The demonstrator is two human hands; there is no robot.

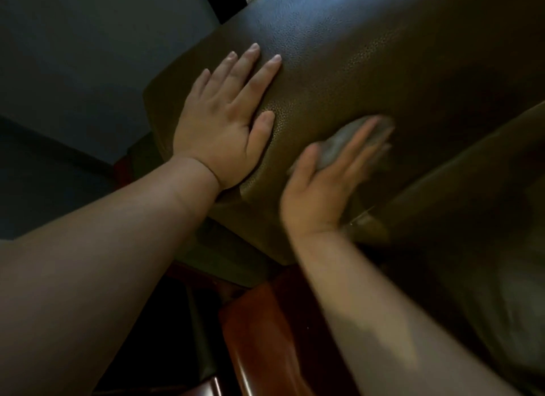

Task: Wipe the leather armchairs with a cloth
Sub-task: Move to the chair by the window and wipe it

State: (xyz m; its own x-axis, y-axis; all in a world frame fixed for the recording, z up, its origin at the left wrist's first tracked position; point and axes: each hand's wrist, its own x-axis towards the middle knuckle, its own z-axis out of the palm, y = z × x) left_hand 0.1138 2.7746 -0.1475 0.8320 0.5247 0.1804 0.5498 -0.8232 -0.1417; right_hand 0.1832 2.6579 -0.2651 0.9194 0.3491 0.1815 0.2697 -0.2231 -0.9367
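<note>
A dark brown leather armchair (pixel 368 50) fills the upper right, its padded back running from top centre down to the middle. My left hand (pixel 227 118) lies flat on the leather with fingers spread and straight. To its right, my right hand (pixel 327 183) presses a pale grey cloth (pixel 345 142) against the chair back with straight fingers; hand and cloth are motion-blurred. Most of the cloth is hidden under the palm and fingers.
A glossy reddish-brown wooden armrest (pixel 265 336) lies below my hands at bottom centre. A second leather cushion (pixel 486 189) slopes down at the right. A grey wall (pixel 88 56) stands to the left of the chair.
</note>
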